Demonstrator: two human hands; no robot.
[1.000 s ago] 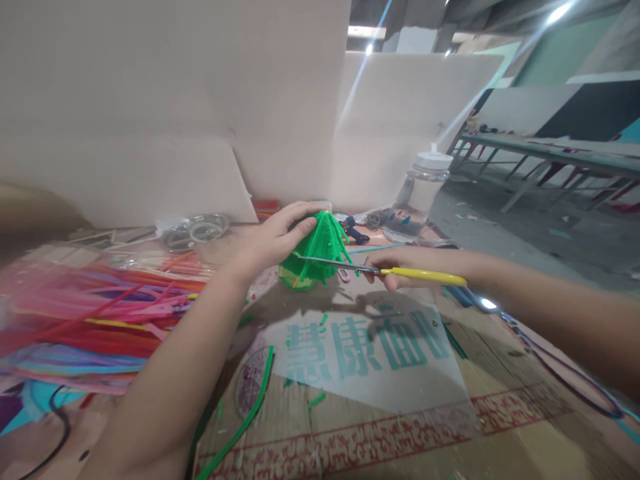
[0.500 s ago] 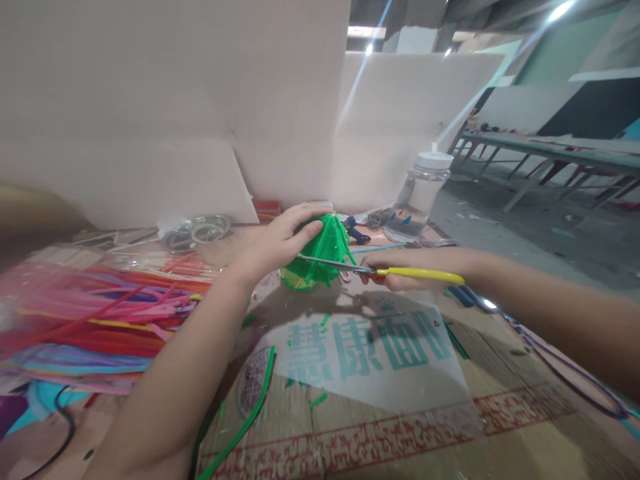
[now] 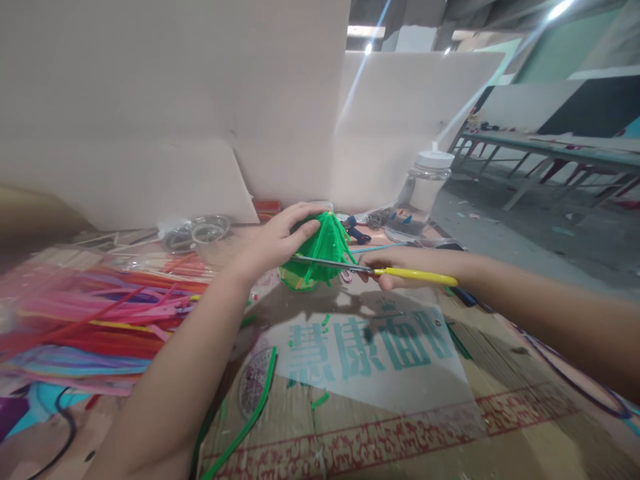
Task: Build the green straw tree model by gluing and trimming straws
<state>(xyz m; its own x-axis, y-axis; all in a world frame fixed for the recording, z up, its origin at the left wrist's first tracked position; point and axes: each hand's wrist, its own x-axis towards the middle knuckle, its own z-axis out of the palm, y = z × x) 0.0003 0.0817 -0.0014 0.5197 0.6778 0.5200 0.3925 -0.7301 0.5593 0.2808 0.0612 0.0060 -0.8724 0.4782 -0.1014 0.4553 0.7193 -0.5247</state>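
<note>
My left hand point(image 3: 273, 240) is wrapped over the top of a green cone made of pipe cleaners point(image 3: 320, 253), which stands on a cardboard-covered table point(image 3: 500, 413). My right hand point(image 3: 400, 265) grips yellow-handled scissors point(image 3: 380, 271); their blades reach into the lower strands of the cone from the right. Short green offcuts point(image 3: 320, 400) lie on the cardboard below the cone.
A heap of coloured pipe cleaners point(image 3: 95, 320) fills the left side. A long green pipe cleaner point(image 3: 250, 417) lies near the front. A clear plastic jar point(image 3: 423, 190), tape rolls point(image 3: 200, 230) and small tools sit at the back before white boards.
The scissors have slid a little further left into the cone's strands. My left hand has shifted its fingers slightly on the cone top.
</note>
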